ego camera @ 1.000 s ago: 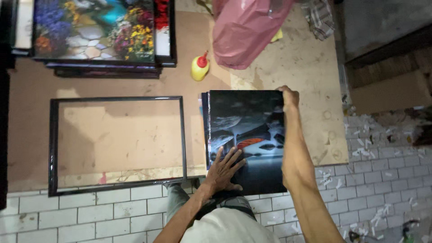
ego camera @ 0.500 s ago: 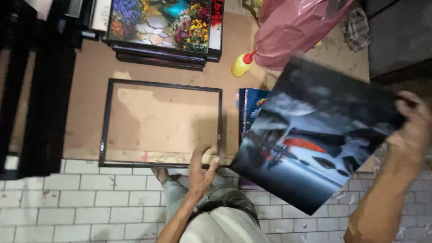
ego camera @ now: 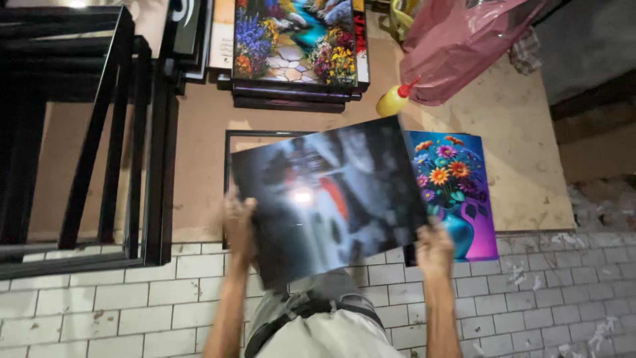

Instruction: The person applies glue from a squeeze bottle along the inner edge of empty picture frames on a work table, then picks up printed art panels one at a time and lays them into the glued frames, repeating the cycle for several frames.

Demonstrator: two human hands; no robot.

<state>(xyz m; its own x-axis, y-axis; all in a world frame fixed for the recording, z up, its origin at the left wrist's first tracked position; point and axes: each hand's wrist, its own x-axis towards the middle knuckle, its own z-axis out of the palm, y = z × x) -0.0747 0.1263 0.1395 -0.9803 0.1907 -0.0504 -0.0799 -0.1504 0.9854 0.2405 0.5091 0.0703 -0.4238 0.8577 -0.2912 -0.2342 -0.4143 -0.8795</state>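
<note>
A dark glossy print (ego camera: 328, 199), blurred and tilted, is held above the brown board (ego camera: 523, 152) and over an empty black frame (ego camera: 228, 142). Its near left edge is clamped by the left hand (ego camera: 238, 225), its near right corner by the right hand (ego camera: 434, 248). A flower-vase print (ego camera: 457, 185) lies just beside it on the right, near a yellow glue bottle (ego camera: 392, 101) and a pink plastic bag (ego camera: 457, 46).

The person's arms are bare from the elbows down, with no sleeves, watch or gloves showing on the left hand (ego camera: 238, 222) or the right hand (ego camera: 434, 248). Near the bottom edge, a pale, light-coloured garment covers the body, crossed by a dark strap or waistband.
</note>
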